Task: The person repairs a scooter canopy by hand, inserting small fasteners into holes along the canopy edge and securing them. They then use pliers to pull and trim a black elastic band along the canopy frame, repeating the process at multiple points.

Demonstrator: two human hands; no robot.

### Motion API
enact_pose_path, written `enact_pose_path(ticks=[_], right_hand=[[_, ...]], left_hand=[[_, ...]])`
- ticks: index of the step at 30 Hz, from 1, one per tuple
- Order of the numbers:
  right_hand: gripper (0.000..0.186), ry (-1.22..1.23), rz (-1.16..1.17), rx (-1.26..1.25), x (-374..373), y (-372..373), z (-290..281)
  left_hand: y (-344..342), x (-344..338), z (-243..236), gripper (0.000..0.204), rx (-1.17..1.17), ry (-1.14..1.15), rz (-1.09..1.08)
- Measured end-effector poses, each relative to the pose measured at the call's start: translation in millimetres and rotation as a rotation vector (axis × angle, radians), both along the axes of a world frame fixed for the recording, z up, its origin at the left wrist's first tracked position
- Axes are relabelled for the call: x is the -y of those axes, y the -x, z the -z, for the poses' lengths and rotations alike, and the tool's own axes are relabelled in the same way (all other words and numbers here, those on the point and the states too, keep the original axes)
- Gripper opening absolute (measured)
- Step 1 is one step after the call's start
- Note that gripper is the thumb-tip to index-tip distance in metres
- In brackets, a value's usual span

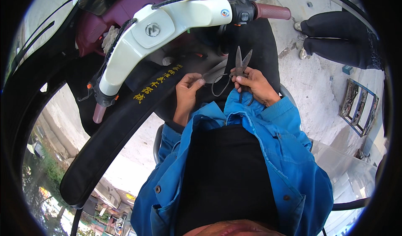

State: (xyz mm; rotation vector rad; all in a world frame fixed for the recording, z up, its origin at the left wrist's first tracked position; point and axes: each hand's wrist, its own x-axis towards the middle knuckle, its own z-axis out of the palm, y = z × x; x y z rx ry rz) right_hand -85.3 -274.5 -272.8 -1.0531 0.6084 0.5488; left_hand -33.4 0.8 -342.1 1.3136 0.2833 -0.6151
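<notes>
My right hand (256, 85) is closed around a pair of metal scissors (239, 66), whose blades stand spread apart and point away from me. A thin dark wire (214, 89) bends in a loop between my two hands, close to the scissors' pivot. My left hand (189, 94) is closed in a pinch at the wire's other side, thumb against the forefinger; its very tip is too small to make out. Both hands hover over my lap, in front of my blue jacket (268, 152).
Ahead, a white handlebar (180, 20) with reddish grips spans the vehicle. On the left lies a long black padded case (121, 131) with yellow lettering. Another person's dark-trousered legs (335, 39) are at the far right, beyond them a metal frame (359, 106) on the ground.
</notes>
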Motion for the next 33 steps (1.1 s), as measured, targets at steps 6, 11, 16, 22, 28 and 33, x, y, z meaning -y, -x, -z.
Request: enact_pose_path(ticks=[6,11,16,22,28,33], right_hand=[[0.038,0.029,-0.014,-0.059,-18.6,2.2,6.0],[0.042,-0.123,0.019,-0.138,-26.1,-4.8,12.0],[0.048,-0.349,-0.011,-0.124,-15.6,-4.3,19.3],[0.051,-0.403,-0.008,-0.052,-11.9,5.4,10.1],[0.056,-0.329,0.105,0.182,-8.1,3.1,-21.7],[0.065,0.012,0.027,0.367,-11.9,3.9,-28.4]], left_hand=[[-2.3,-4.2,18.7,0.029,-0.065,0.040,0.109],[-6.1,-14.4,19.7,0.023,-0.100,0.025,0.136],[-10.1,-6.0,18.8,0.020,-0.102,0.153,0.000],[-7.8,13.9,16.8,0.028,0.013,0.182,-0.121],[5.9,8.3,-7.0,0.030,0.107,0.092,-0.122],[14.6,5.1,-25.3,0.040,0.260,-0.009,-0.129]])
